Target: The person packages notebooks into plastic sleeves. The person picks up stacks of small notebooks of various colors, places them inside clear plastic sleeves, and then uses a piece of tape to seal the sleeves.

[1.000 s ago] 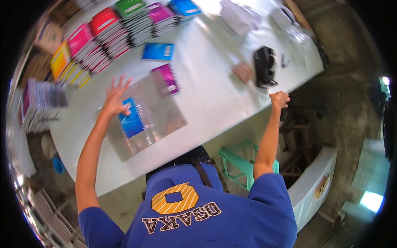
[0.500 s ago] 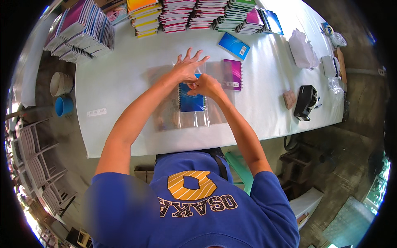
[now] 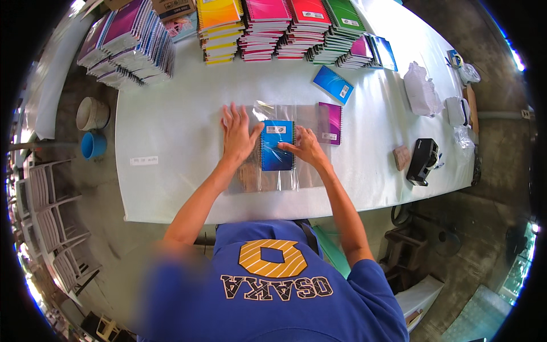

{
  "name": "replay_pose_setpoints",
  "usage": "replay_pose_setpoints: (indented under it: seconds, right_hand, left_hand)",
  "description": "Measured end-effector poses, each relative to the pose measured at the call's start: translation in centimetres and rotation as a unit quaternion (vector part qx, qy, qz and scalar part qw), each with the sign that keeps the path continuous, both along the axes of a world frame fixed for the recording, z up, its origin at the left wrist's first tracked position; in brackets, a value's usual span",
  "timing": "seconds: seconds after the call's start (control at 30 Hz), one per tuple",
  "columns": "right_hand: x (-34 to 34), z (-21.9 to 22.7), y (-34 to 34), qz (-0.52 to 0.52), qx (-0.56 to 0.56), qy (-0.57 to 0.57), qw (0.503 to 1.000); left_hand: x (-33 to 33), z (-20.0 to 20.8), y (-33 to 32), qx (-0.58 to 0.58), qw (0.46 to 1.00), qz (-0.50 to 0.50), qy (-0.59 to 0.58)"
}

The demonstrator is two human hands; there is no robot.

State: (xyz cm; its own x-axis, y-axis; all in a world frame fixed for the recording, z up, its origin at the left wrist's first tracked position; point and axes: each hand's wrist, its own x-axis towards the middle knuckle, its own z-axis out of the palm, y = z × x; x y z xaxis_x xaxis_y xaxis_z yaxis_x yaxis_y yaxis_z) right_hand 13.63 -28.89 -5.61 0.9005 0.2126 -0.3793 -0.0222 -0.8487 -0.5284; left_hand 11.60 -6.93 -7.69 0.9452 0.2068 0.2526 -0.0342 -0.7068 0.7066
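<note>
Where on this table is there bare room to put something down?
Bare: the white table left of the left hand, and between the right hand and the tape dispenser. Crowded: the far edge, with notebook stacks.

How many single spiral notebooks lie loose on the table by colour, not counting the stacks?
Blue spiral notebook under the hands, on the clear plastic sheet: 1
Blue spiral notebook lying alone near the stacks: 1
Purple spiral notebook: 1
Total: 3
</note>
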Motion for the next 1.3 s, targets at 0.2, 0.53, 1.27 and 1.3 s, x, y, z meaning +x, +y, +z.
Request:
replay_pose_setpoints:
  seconds: [0.2,0.53,1.27,1.3]
  right_hand:
    - [-1.7,-0.7,0.2,-0.028,0.161,-0.047,0.986]
    - [-4.3,2.3,0.2,-0.005,0.418,-0.074,0.905]
    - [-4.8,4.1,-1.6,0.091,0.426,-0.14,0.889]
    - [-4.8,4.2,-1.7,0.099,0.394,-0.17,0.898]
  left_hand:
    - [-3.6,0.3,-1.2,0.109,0.968,-0.1,0.2]
    - [-6.5,6.9,-0.9,-0.403,0.887,-0.158,0.159]
    - [-7.4,6.8,1.7,-0.181,0.963,-0.199,0.006]
    - [-7.0,7.2,1.3,-0.161,0.965,-0.207,0.012]
